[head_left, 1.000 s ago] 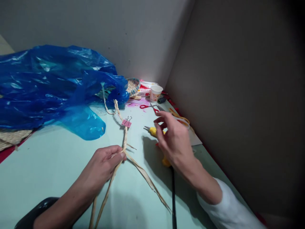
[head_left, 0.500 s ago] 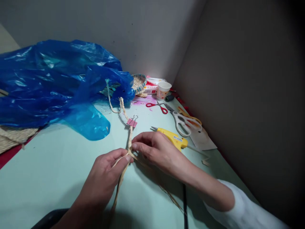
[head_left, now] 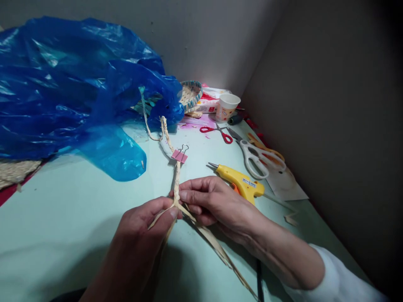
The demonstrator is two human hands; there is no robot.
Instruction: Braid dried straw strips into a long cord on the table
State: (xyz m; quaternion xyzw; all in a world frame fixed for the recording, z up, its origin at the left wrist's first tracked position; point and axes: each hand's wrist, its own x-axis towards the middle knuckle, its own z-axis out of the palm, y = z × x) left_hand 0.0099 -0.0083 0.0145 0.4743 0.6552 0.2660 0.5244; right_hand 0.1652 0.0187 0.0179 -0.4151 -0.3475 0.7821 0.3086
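A pale plant-fibre braid [head_left: 177,178] runs toward me from a pink binder clip [head_left: 179,156] that grips it on the table. My left hand [head_left: 145,218] pinches the braid's near end between thumb and fingers, where the loose strands part. From the right, my right hand [head_left: 210,199] pinches at the same end, its thumb and forefinger against the braid. One long flat strand [head_left: 214,243] trails below my right hand toward the lower right. Another short end sticks out by my left thumb. The fingertips partly hide the crossing of the strands.
A yellow glue gun [head_left: 241,180] lies just beyond my right hand, near white-handled scissors [head_left: 256,159] and red-handled scissors [head_left: 217,132]. A paper cup [head_left: 227,107] and a woven basket [head_left: 191,94] stand at the back. A big blue plastic bag [head_left: 72,92] fills the left side.
My right hand has come down leftward from above the glue gun and closed on the braid beside my left hand. The left hand keeps its pinch. The view has shifted slightly.
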